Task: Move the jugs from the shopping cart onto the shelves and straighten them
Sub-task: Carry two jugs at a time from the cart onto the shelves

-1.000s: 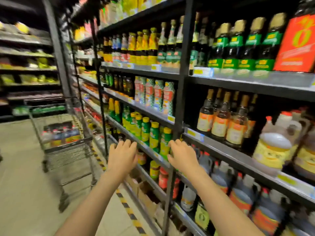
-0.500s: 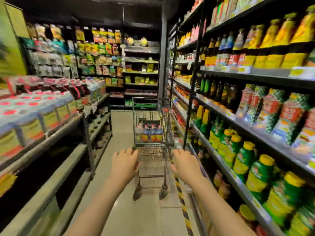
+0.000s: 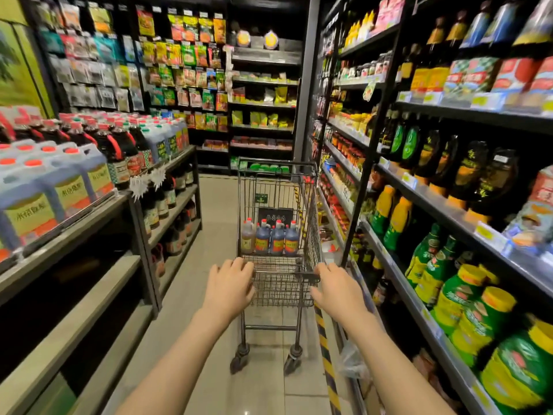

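At nine o'clock, left shelves [image 3: 89, 218] stocked with pale blue jugs with red caps and dark bottles. At six o'clock, left hand [image 3: 229, 285] reaching to the near rim of the shopping cart [image 3: 278, 265], fingers relaxed and spread, gripping nothing; whether touching the handle cannot be told. In the cart at twelve o'clock, four jugs [image 3: 270, 238] upright in a row, touching; then right hand [image 3: 336, 290] at the rim's right end, likewise wide and loose, and right shelves [image 3: 434, 205] at three o'clock.
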Available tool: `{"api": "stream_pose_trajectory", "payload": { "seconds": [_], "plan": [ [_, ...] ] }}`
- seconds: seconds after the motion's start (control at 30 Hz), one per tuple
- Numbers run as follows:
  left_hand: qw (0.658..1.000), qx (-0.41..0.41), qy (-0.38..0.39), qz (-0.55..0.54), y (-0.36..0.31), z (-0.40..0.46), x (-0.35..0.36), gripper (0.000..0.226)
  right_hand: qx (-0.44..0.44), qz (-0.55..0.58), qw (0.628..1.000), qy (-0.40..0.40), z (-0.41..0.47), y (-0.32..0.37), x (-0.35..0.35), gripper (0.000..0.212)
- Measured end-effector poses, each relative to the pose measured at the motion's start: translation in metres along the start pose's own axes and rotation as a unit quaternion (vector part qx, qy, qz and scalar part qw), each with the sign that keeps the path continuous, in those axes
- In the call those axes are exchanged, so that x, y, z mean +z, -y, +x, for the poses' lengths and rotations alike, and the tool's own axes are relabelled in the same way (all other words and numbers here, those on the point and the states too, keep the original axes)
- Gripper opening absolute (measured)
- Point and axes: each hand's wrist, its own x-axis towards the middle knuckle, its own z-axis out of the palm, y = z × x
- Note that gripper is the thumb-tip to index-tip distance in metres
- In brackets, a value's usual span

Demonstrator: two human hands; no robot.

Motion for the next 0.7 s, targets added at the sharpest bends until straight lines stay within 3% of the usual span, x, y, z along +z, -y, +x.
{"api": "stream_pose_trajectory", "payload": {
  "seconds": [0.23, 0.7],
  "plan": [
    [0.999, 0.004, 0.014, -0.033, 0.042, 0.119, 0.067, 0.033, 0.008, 0.021, 1.000, 0.016, 0.131, 0.001, 0.059, 0.037],
    [0.986, 0.038, 0.155, -0.044, 0.062, 0.332, 0.193, 0.044, 0.088, 0.072, 0.988, 0.105, 0.337, -0.044, 0.155, 0.045]
  ]
}}
